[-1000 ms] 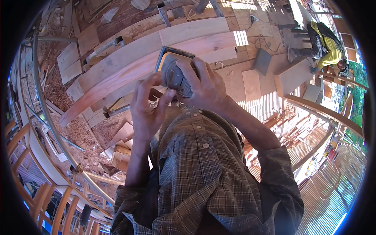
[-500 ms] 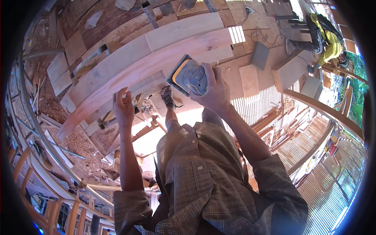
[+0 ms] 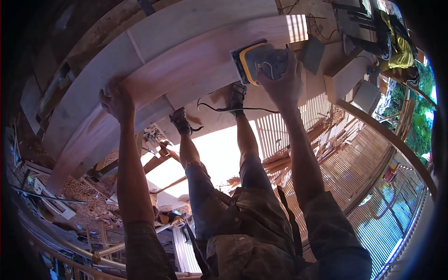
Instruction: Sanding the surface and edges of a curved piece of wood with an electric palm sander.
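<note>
My right hand (image 3: 282,84) is wrapped round a palm sander (image 3: 268,64) with a dark body and a yellow band. The sander is tilted, its flat pad turned to the left, over the near edge of a long curved reddish plank (image 3: 186,63). Whether the pad touches the wood I cannot tell. Farther left, my left hand (image 3: 120,101) rests on the same plank with its fingers apart, holding nothing. A dark cord (image 3: 242,110) hangs across my shins below the sander.
Wide pale boards (image 3: 100,70) lie under and beyond the plank. A grey block (image 3: 312,53) sits past its right end. At the far right, a person in a yellow top (image 3: 399,51) bends over other work. Wood shavings (image 3: 77,186) and offcuts litter the ground on the left.
My left hand has come down from the air onto the plank. My right hand has moved the sander right and turned it more on its side. The view has shifted closer to the plank.
</note>
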A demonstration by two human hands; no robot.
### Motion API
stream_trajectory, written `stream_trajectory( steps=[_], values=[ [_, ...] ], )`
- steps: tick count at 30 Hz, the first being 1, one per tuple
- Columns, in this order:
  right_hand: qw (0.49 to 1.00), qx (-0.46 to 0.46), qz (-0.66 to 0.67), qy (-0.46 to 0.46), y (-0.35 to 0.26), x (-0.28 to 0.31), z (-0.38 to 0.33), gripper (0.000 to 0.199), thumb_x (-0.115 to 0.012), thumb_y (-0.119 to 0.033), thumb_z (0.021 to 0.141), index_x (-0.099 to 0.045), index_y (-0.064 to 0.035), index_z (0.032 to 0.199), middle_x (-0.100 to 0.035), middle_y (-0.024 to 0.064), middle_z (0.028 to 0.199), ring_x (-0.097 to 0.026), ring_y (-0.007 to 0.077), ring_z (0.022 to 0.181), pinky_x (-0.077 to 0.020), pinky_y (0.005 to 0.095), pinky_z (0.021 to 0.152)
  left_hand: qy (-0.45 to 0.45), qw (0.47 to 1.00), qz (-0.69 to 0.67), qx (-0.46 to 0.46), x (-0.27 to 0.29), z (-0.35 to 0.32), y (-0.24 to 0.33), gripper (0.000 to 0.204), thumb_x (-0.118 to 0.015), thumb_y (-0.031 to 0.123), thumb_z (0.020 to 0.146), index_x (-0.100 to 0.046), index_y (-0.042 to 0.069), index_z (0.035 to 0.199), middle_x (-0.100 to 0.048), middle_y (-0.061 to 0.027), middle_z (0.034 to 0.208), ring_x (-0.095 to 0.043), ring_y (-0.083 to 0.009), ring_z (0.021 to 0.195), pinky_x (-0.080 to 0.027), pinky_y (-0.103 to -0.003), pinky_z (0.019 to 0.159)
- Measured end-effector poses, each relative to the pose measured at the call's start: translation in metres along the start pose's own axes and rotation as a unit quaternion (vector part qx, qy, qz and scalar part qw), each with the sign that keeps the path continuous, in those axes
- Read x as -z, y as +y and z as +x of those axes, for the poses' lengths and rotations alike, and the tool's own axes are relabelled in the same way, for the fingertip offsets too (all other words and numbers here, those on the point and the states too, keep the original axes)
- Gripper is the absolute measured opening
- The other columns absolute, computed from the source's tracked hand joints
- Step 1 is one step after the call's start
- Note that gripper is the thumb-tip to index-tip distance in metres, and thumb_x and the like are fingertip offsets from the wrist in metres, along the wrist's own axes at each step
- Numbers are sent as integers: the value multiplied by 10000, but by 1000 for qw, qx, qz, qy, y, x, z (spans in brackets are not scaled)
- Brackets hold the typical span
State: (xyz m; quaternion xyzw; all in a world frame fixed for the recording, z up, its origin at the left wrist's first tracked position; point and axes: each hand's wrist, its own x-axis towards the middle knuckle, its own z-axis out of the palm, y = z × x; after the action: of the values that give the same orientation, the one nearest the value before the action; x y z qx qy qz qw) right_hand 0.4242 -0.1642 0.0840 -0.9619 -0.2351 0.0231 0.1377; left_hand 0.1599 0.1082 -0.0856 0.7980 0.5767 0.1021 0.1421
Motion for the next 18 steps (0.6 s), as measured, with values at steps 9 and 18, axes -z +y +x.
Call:
stream_trajectory(
  steps=[9,18],
  values=[
    [997,-19,-25,65,22,-30,34,805,-783,-351,593,-389,-131,1259,-489,160,1059,-626,372,851,-550,468,635,105,985,121,-71,-36,16,-1,541,-304,482,952,-394,167,1383,-388,-251,1326,-402,-404,1212,-301,-585,949],
    [997,-64,10,44,-5,-48,46,749,-785,-293,610,-401,-131,1233,-483,170,1042,-622,371,839,-551,463,634,117,973,170,-103,-32,17,-8,573,-318,450,955,-370,107,1411,-414,-243,1313,-407,-375,1215,-306,-552,958]
  ],
)
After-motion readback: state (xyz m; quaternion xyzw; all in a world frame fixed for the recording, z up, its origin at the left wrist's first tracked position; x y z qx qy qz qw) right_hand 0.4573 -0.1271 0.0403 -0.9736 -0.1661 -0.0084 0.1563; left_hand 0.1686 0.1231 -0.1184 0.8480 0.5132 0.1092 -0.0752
